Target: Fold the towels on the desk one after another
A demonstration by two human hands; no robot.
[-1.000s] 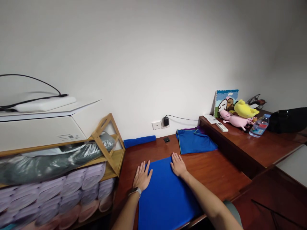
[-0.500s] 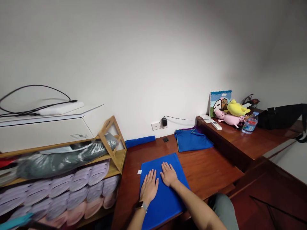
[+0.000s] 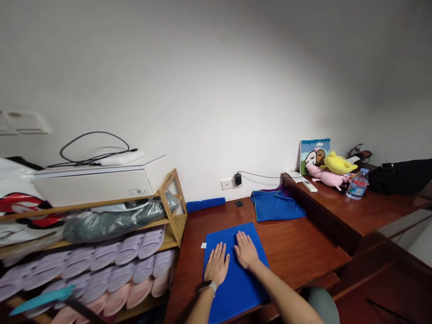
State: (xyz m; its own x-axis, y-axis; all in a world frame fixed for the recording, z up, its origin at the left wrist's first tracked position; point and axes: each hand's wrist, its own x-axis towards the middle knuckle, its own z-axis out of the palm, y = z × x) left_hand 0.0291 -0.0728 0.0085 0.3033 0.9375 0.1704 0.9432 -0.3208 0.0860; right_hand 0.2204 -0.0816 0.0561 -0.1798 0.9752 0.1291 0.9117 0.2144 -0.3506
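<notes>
A bright blue cloth (image 3: 239,292) lies flat on the brown wooden desk (image 3: 300,252), with a small white tag (image 3: 203,245) at its left edge. My left hand (image 3: 217,265) rests palm down on the cloth's left part, fingers stretched, a watch on the wrist. Palm down as well, my right hand (image 3: 246,252) lies on the cloth's upper right part with its fingers extended. Behind them sit a rolled blue cloth (image 3: 205,204) by the wall and a loosely folded blue cloth (image 3: 278,206) at the back right.
A wooden rack (image 3: 173,225) with lilac and pink slippers (image 3: 124,274) stands left, a white box (image 3: 97,185) on top. On the raised shelf at right are plush toys (image 3: 332,177), a water bottle (image 3: 357,183) and a remote (image 3: 309,186). A charger (image 3: 238,179) is plugged into the wall.
The view has turned slightly left and up, so the scene sits lower and further right. Both hands stay flat on the cloth, with little visible movement across it.
</notes>
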